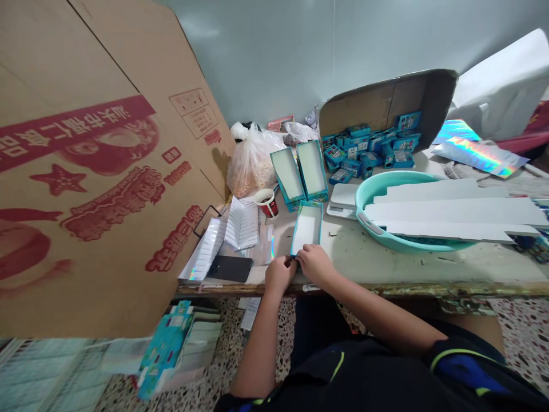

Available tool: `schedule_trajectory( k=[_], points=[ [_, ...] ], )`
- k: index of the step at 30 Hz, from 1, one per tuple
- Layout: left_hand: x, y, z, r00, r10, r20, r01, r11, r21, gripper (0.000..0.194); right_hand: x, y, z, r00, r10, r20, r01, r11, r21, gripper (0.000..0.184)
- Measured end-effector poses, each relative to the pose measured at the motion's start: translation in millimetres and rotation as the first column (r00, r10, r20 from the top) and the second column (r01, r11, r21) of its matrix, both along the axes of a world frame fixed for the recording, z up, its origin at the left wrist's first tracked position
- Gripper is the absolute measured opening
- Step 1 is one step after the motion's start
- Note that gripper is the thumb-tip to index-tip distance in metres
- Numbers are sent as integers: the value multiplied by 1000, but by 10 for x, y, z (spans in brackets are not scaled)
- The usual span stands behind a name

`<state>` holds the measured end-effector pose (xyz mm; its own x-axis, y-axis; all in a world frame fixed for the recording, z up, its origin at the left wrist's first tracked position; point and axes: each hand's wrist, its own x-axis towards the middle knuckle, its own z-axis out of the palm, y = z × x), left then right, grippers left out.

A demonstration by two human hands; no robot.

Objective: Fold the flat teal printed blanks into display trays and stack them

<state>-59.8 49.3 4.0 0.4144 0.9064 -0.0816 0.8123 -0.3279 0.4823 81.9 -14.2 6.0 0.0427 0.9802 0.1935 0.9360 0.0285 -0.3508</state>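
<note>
A small open cardboard box [307, 226], white inside with teal edges, lies near the table's front edge. My left hand [279, 276] is closed with its fingertips at the box's near left corner. Beside it, my right hand [315, 264] has its fingers bent over the near edge of the same box. Both sets of fingertips almost meet there and hide that end. Just behind stand two similar open boxes, a left one [287, 178] and a right one [312, 171], leaning back with white insides facing me.
A paper cup [266, 203] with dark contents stands left of the boxes, near a black phone [230, 268] and folded printed sheets [241, 224]. To the right are a white scale [342, 201], a teal basin [369, 226] bearing white card strips, and a carton [433, 109] with small teal boxes.
</note>
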Motion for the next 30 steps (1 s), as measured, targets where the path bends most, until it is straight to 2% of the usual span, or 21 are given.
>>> schedule_trajectory(
  k=[6,11,14,18,21,25,28,30],
  points=[
    [-27,50,-28,989,-98,114,106,992,-72,20,84,-63,21,1000,14,26,-12,997,-76,20],
    [-41,109,-96,958,-90,272,143,973,-183,21,118,-136,63,998,21,61,-14,992,-126,22],
    [-109,178,-87,924,-56,379,162,954,-254,35,143,-181,75,996,39,74,-29,991,-133,28],
    [-77,320,28,894,34,448,125,939,-321,54,128,-293,55,988,114,109,-103,990,-97,43],
    [273,466,112,894,44,445,91,956,-278,58,66,-360,-4,972,166,165,-155,985,-80,42],
    [994,750,183,914,-37,405,82,992,-96,72,-6,-369,-66,967,195,166,-179,978,-109,27],
    [1384,941,232,946,-213,244,184,973,137,53,-14,-341,-65,966,209,155,-189,973,-129,26],
    [1518,1002,249,932,-329,155,301,936,181,39,-9,-316,-59,971,194,143,-174,974,-143,28]
  ],
)
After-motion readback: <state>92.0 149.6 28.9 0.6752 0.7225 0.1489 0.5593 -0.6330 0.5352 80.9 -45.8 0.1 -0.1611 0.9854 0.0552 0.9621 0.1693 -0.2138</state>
